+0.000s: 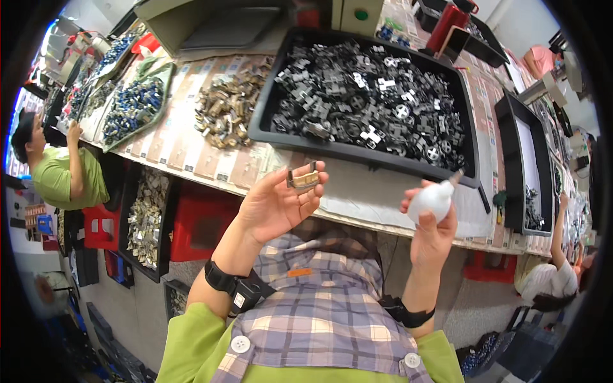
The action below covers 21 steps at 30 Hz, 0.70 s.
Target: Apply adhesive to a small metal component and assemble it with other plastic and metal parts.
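Note:
My left hand (279, 203) is raised at the table's front edge, palm up. Its fingers hold a small tan part with dark upright ends (304, 179), whose exact kind I cannot make out. To the right, my right hand (440, 231) is wrapped round a white squeeze bottle (430, 202). The bottle's narrow nozzle points up and right, close to the front rim of a large black tray (377, 159). Many small black and silvery parts (357, 96) fill that tray. The two hands are well apart.
Loose brass-coloured parts (227, 105) lie left of the tray, and blue parts (135, 105) farther left. A red flask (449, 29) stands behind at right. Another black tray (527, 166) sits at far right. Co-workers sit on the left (64, 169) and right (549, 277).

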### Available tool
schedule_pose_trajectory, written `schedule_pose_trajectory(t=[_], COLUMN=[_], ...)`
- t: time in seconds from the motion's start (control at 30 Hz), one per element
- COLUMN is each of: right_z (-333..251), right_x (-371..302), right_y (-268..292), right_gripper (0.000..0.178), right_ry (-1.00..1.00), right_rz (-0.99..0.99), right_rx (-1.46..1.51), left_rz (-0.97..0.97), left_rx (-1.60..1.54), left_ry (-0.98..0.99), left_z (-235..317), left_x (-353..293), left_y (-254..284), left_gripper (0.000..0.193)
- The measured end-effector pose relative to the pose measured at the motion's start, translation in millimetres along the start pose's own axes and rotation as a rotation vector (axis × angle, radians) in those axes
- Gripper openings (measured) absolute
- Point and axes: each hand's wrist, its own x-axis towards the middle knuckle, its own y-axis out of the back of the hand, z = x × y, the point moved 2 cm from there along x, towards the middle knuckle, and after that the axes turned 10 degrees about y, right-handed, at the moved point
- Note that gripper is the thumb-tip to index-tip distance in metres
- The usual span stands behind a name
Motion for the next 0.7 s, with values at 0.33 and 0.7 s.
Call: schedule_pose_trajectory(t=[0.33,0.7], right_z=[-2,4], right_x=[20,15], right_y=[-35,26], right_gripper=[0.049,0.043], right_ry=[-0.073,0.083], right_rz=[-0.089,0.263], right_rx=[0.041,-0.214], left_rz=[-0.027,-0.190], left_rx=[0.026,0.162], left_ry=[0.201,0.076], left_z=[-23,-21], left_x=[45,63], left_y=[-10,5], left_gripper=[0.053,0.052])
